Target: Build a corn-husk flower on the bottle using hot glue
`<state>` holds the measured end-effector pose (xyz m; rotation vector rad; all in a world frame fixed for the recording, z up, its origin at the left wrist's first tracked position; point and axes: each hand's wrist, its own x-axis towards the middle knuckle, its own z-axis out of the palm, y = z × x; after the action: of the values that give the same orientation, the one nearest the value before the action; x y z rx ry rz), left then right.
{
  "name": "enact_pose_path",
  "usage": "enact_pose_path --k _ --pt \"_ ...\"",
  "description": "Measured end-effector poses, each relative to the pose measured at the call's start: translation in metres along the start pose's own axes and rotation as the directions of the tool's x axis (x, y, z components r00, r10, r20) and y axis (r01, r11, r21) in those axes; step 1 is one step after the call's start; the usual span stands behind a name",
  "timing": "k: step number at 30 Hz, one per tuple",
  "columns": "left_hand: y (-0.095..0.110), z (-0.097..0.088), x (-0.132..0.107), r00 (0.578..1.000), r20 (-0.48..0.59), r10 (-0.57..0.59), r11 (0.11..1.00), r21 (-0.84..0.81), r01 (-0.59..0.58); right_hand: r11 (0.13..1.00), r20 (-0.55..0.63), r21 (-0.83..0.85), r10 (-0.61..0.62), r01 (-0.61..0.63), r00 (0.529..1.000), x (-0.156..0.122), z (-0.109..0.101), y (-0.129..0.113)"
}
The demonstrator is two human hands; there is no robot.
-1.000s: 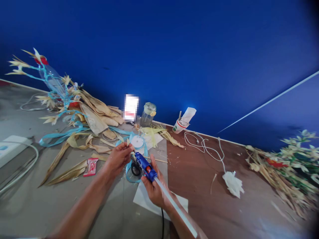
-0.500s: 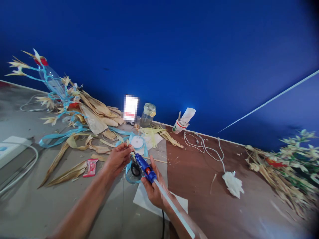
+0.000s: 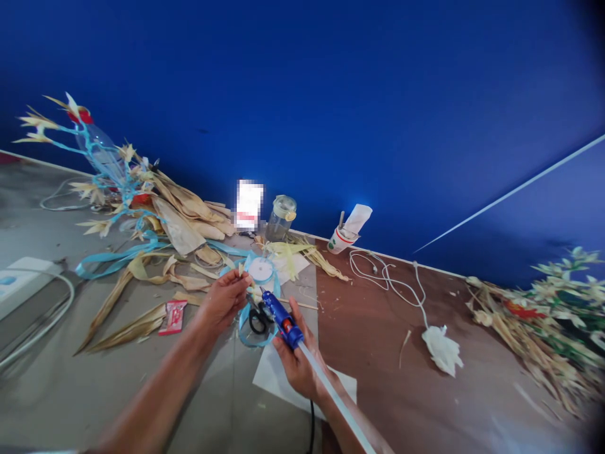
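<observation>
My right hand (image 3: 297, 359) is wrapped round a blue hot glue gun (image 3: 282, 317), with a long pale glue stick (image 3: 331, 394) running out of its back end. The gun's nozzle points up and left, a short way from my left fingertips. In a pinch, my left hand (image 3: 227, 297) holds a small pale piece of husk (image 3: 241, 270); most of it is hidden by the fingers. Just beyond lies a white spool (image 3: 260, 270) with light blue ribbon. Black-handled scissors (image 3: 258, 320) rest on the table between my hands, partly behind the gun.
Dried corn husks (image 3: 189, 214) and a plastic bottle (image 3: 101, 154) with husk flowers on blue stems fill the left. A jar (image 3: 282, 217) and a paper cup (image 3: 341, 239) stand by the blue wall. A white cable (image 3: 401, 287) crosses the right side. A power strip (image 3: 28, 284) lies far left.
The glue gun has drawn back slightly down and right, so its nozzle is now apart from my left fingertips. My left hand has hardly moved.
</observation>
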<state>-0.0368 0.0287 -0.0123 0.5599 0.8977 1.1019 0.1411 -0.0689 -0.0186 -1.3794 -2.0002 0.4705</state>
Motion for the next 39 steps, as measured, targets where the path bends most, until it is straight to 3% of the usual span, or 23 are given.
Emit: enact_pose_path --k 26,39 --pt "0.0011 0.0053 -0.0042 1.000 0.024 -0.009 1.000 -0.018 0.010 0.995 -0.008 0.073 -0.063 0.064 0.998 0.0054 0.0078 -0.0024" --pt "0.0037 0.0064 -0.0049 0.999 -0.016 -0.044 0.999 -0.019 0.044 0.995 0.028 0.087 -0.055 0.052 0.998 0.0044 0.0054 -0.0041"
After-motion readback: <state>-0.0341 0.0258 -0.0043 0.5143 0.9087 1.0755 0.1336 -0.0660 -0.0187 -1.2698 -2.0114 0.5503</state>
